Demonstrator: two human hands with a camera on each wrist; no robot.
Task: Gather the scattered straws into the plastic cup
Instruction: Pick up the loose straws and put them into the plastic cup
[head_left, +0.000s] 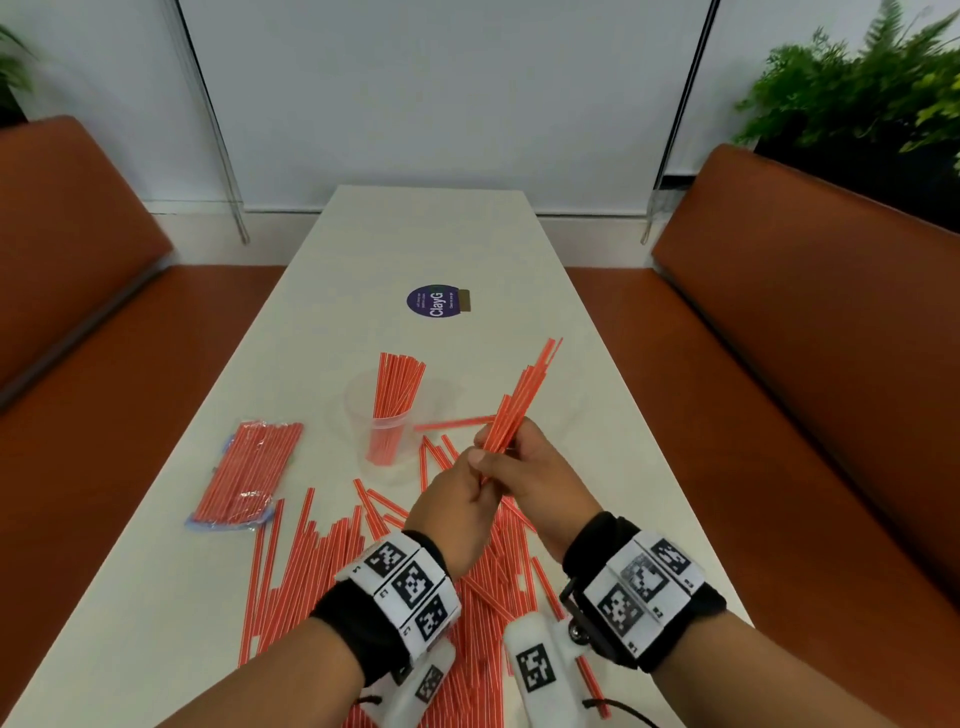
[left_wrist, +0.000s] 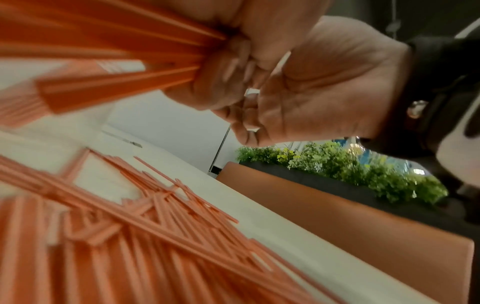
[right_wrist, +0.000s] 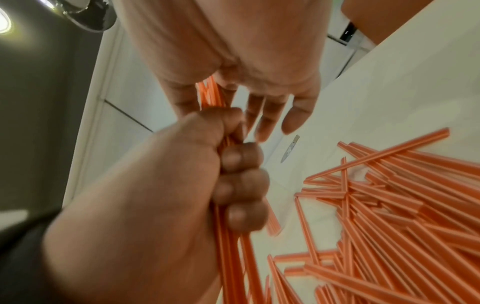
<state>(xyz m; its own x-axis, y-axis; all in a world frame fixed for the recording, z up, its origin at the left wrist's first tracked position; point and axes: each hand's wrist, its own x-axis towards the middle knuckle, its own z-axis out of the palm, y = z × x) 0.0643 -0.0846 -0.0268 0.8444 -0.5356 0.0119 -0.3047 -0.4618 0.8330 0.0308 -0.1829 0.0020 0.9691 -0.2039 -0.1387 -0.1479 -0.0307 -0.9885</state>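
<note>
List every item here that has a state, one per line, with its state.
plastic cup: upright on the table, partly filled with standing straws.
held bundle of straws: lifted off the table, tips fanned out.
left hand: grips the bundle's lower end.
right hand: holds the bundle too.
loose straws: scattered flat on the table.
bagged straws: lying flat, still packed.

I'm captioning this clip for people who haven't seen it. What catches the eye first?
The bundle of red straws held up over the table's middle, gripped by both the left hand and right hand. Next, the loose straws strewn across the near table, then the plastic cup beyond them, already holding some.
</note>
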